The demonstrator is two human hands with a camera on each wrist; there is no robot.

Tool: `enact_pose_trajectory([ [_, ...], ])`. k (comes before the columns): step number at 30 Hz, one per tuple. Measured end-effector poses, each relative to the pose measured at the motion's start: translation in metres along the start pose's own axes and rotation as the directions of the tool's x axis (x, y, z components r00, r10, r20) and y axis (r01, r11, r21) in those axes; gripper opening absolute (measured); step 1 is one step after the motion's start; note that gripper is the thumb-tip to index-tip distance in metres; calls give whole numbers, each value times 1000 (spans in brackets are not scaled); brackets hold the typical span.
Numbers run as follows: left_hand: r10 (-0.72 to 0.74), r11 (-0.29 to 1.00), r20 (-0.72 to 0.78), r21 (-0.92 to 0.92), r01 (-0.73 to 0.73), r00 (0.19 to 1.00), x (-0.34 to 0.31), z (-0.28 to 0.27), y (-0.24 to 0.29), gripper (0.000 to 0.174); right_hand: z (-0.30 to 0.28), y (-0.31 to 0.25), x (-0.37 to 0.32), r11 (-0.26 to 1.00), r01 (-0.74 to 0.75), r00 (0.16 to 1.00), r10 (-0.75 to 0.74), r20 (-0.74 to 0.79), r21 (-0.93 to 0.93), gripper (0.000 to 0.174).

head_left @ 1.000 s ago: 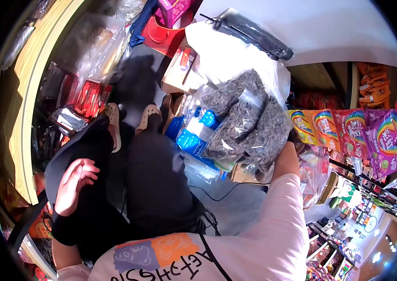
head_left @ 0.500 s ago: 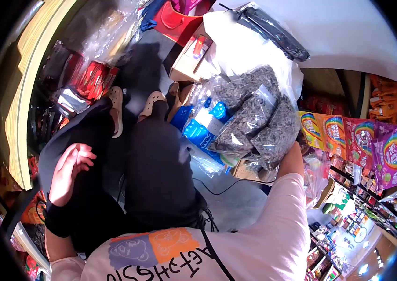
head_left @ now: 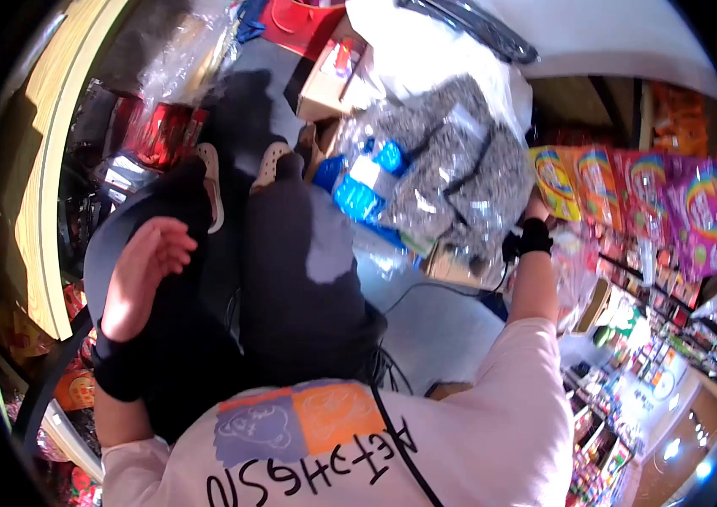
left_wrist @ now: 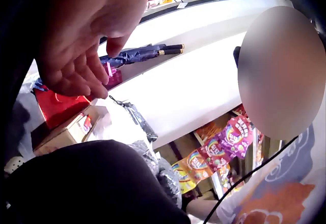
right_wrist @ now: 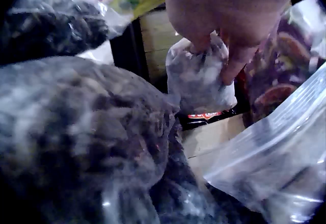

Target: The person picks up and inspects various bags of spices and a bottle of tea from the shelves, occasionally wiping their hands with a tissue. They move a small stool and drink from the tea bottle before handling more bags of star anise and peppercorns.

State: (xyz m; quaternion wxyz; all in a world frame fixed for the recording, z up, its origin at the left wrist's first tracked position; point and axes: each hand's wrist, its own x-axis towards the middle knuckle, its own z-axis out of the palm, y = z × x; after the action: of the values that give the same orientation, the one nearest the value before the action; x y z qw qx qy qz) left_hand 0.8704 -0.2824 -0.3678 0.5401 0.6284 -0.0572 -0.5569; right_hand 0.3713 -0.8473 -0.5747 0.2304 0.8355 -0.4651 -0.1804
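Observation:
In the right wrist view, my right hand (right_wrist: 224,20) pinches the top of a small clear bag (right_wrist: 201,78) with pale contents between thumb and fingers. That bag sits in a gap by a wooden shelf. Large clear bags of dark seeds (right_wrist: 81,132) fill the left side of this view, and a zip-top bag (right_wrist: 275,157) lies at lower right. From the head, the right hand (head_left: 537,205) shows only partly, between the seed bags (head_left: 443,177) and a yellow candy bag (head_left: 554,184). My left hand (head_left: 151,262) hovers over the left thigh, fingers loosely curled, holding nothing.
A blue package (head_left: 362,190) lies beside the seed bags, with a cardboard box (head_left: 324,89) behind. Rainbow candy bags (head_left: 646,194) hang at the right shelf. Red packets (head_left: 164,135) fill the left shelf. A black cable (head_left: 434,287) crosses the floor.
My right hand has moved out from behind the seed bags toward the hanging candy, so its black wristband now shows fully. The left hand stays loose over the thigh. The head view has shifted slightly.

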Motion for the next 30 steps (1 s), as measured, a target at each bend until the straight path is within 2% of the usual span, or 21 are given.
enact_pose_trajectory([
  [1,-9,1000,27,-20,9,1000,2,0,0,32,44,23,-1,977,-46,998,37,50,207,42],
  [2,1,1000,47,-19,0,999,5,0,1,32,92,45,-7,971,30,988,8,-157,236,42],
  [4,22,1000,77,-24,-20,997,7,2,0,33,32,48,-39,927,179,978,-130,-164,331,38],
  [5,50,998,113,-30,-47,992,6,4,0,32,35,56,-47,954,226,966,-194,-169,197,38],
  [7,49,998,126,-34,-45,991,5,7,-3,32,66,60,-57,890,8,1000,2,-21,457,39],
  [8,40,999,133,-36,-35,990,4,9,-6,31,40,49,-73,668,-219,975,130,179,711,38],
  [9,51,998,154,-39,-45,987,2,12,-10,29,15,37,-89,237,-439,888,258,379,867,37],
  [10,44,999,166,-16,-41,985,1,14,-14,28,-18,23,-107,-159,-527,755,364,546,835,36],
  [11,33,999,174,6,-35,984,-1,17,-18,27,0,29,-117,-175,-490,782,344,519,854,35],
  [12,23,999,180,28,-28,983,-2,18,-23,26,-6,27,-126,-191,-451,809,324,489,872,34],
  [13,24,999,207,43,-34,978,-4,19,-27,25,-10,20,-140,-278,-260,825,433,363,925,30],
  [15,32,998,206,47,-43,978,-6,18,-38,25,-9,16,-162,-79,-42,878,472,75,996,34],
  [17,26,998,201,56,-38,979,-2,14,-51,25,-37,5,-187,-281,-91,813,533,234,955,47],
  [20,59,995,197,63,-73,979,-1,9,-62,26,-86,-8,-216,-591,-11,766,513,386,806,34],
  [21,54,996,187,55,-66,981,-2,8,-64,27,-82,-7,-225,-531,5,789,522,323,847,34],
  [25,53,994,175,87,-70,983,-5,8,-70,28,-92,-6,-251,-569,33,752,555,355,821,30],
  [28,58,991,176,105,-77,983,-3,4,-76,28,-117,-3,-263,-695,60,719,528,452,716,27],
  [30,55,992,176,99,-73,983,-2,2,-76,29,-118,0,-265,-740,86,727,504,466,667,28],
])
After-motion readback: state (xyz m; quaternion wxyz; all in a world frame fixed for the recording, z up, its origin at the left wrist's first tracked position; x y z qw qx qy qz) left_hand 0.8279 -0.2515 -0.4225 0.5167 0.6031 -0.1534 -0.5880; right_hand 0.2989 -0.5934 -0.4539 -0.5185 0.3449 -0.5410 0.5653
